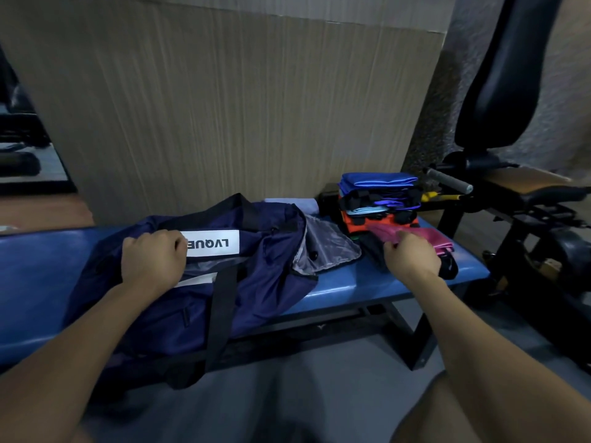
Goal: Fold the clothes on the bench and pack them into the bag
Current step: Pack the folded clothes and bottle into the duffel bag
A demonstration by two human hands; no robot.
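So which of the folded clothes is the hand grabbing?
The pink one, at the front of the clothes on the bench. The right hand pinches its edge; the blue and orange ones sit untouched in the stack behind.

A bare strip of the blue desk [335,282] is left between the navy bag [256,282] and the stacked clothes [380,203] at the right. The far side is closed off by the wall panel [224,107]; the right by gym equipment [511,199].
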